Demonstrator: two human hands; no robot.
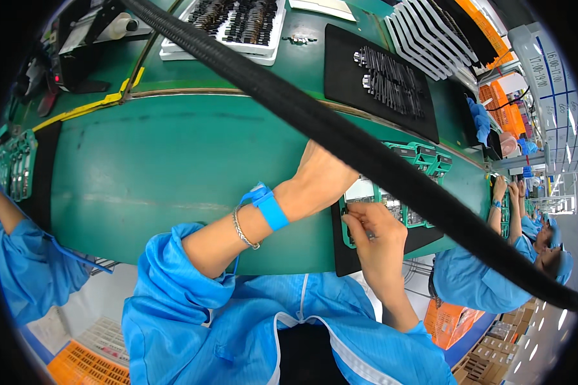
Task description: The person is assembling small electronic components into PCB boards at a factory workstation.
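Observation:
A green fixture (424,157) holding small circuit boards lies on a black mat (348,260) at the near right edge of the green belt (173,167). My left hand (321,172), with a blue wrist strap (268,206) and a metal bracelet, reaches across to the fixture's far left part; its fingertips are hidden behind a thick black cable (340,138). My right hand (377,234) sits at the fixture's near edge, thumb and forefinger pinched on its left corner. Both sleeves are blue.
Beyond the belt stand a white tray of dark parts (228,29), a black mat with metal pieces (385,80) and stacked white trays (424,38). Another green fixture (16,167) lies far left. Co-workers in blue stand left (26,263) and right (481,279).

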